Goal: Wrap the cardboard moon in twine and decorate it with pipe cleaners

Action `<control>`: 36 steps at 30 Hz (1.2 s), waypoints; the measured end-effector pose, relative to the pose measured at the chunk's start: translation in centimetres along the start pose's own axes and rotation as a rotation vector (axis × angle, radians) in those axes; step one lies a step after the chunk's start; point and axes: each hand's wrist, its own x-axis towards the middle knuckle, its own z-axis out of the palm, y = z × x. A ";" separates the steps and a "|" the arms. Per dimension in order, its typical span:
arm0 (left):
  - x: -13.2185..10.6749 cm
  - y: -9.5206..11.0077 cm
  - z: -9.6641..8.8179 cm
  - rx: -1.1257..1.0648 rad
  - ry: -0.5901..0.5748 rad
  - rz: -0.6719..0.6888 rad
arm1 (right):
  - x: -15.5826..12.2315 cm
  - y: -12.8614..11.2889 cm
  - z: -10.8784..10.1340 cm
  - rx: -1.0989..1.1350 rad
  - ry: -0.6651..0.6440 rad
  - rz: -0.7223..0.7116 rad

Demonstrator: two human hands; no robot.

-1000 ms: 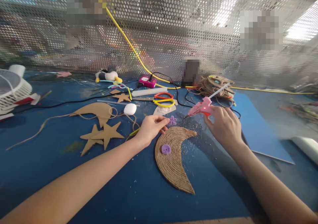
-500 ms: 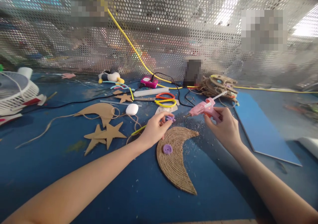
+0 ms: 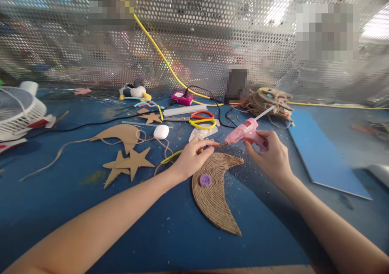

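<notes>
My left hand (image 3: 196,157) is closed in a pinch on a small purple flower-shaped piece (image 3: 211,142), mostly hidden by the fingers. Wrapped round the handle of a pink glue gun (image 3: 243,132) is my right hand (image 3: 272,152). A clear glue stick (image 3: 265,113) sticks out of its back end, and its metal nozzle points at the left fingertips, very near them. Below the hands lies a crescent moon (image 3: 214,211) covered in coiled twine. A purple spiral button (image 3: 205,180) sits on its wide part.
Cardboard stars (image 3: 138,163), a cardboard crescent (image 3: 118,134) trailing twine and a white egg-shaped object (image 3: 161,132) lie left. Scissors (image 3: 203,123), glue sticks (image 3: 184,110) and a magenta socket box (image 3: 182,97) are behind. Right are a twine bundle (image 3: 269,100) and a blue board (image 3: 325,152).
The glue gun has moved left and slightly down, bringing its nozzle up to the left fingertips. My left fingers have turned, so the purple piece shows less.
</notes>
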 end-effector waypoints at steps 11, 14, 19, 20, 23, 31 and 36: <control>0.1 0.3 0.0 -0.058 0.013 -0.038 | 0.0 -0.1 -0.2 0.003 0.012 -0.014; 0.1 0.4 0.0 -0.070 0.000 -0.056 | 0.0 -0.1 -0.3 0.011 0.010 -0.016; 0.2 0.4 0.0 -0.107 0.032 -0.071 | 0.1 -0.1 -0.2 0.007 0.010 -0.012; 0.2 0.4 0.0 -0.115 0.038 -0.074 | 0.1 -0.1 -0.2 0.004 0.011 -0.011; 0.1 0.4 0.1 -0.130 0.053 -0.087 | 0.1 -0.2 -0.3 0.003 0.006 -0.004; 1.4 0.8 -2.0 0.130 0.236 -0.008 | 0.3 0.2 -0.5 -0.006 0.021 0.016; 3.0 -0.3 -4.5 0.479 0.247 0.091 | 0.3 0.4 -0.4 0.015 0.025 0.006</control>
